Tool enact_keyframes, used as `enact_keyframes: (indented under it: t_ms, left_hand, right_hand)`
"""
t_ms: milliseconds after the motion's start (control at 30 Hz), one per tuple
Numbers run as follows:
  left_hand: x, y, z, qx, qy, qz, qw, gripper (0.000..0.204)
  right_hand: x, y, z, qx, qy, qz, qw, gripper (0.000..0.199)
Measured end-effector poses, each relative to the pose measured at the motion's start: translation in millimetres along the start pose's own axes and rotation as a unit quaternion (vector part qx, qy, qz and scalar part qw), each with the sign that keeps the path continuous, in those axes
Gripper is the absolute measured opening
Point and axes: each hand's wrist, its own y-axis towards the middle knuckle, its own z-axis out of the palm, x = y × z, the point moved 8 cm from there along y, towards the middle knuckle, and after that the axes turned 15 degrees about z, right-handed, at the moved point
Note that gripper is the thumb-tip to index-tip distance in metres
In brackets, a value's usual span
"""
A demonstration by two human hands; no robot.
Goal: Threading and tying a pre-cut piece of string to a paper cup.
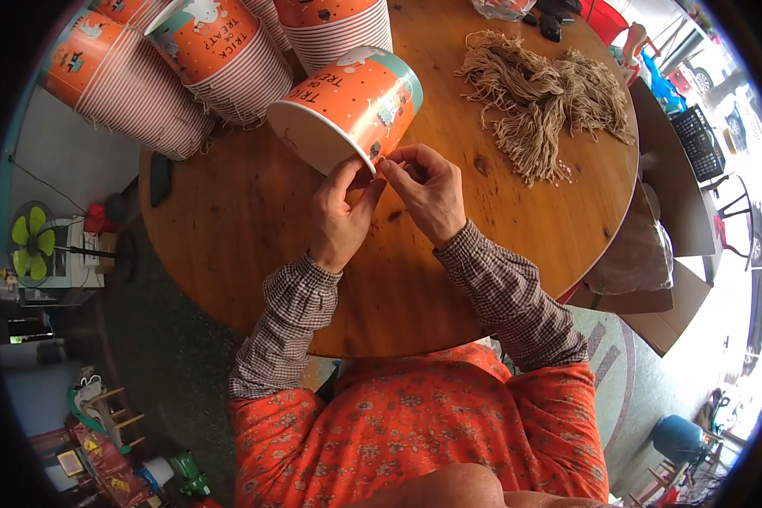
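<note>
An orange paper bucket (360,97) with a teal band and cartoon prints lies tilted on its side above the table, its white-rimmed mouth facing left and toward me. My left hand (340,216) grips the near edge of that rim, thumb outside and fingers partly inside the mouth. Close beside it, my right hand (432,190) is closed in a pinch against the bucket's wall by the rim. Whatever lies between those fingertips is too small and covered to make out. Beyond the bucket stand nested stacks of matching buckets (237,72), some with thin cords hanging from them.
On the round wooden table (398,296), a bundle of beige cords (542,102) lies at the far right. A dark phone-like object (161,178) rests by the left edge. An opened cardboard box (673,195) stands beyond the right edge. A green-bladed fan (34,241) is off to the left.
</note>
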Motion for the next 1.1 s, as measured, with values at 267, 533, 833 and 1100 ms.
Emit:
enact_keyframes:
  t_ms: [267, 533, 833, 1100]
  left_hand:
    - [-4, 0, -6, 0.001, 0.051, -0.012, 0.999, 0.027]
    - [-8, -3, -11, 0.025, 0.042, -0.055, 0.997, 0.025]
    - [-17, 1, -9, 0.014, 0.057, 0.010, 0.998, 0.018]
    - [-13, -3, -7, 0.032, 0.044, -0.014, 0.998, 0.005]
  right_hand:
    - [4, 1, -11, -0.033, -0.028, -0.073, 0.996, 0.016]
    - [22, -12, -8, -0.023, -0.152, -0.151, 0.976, 0.012]
    - [30, -23, 2, -0.015, -0.216, -0.217, 0.952, 0.015]
    - [23, -20, 5, 0.032, -0.220, -0.112, 0.969, 0.014]
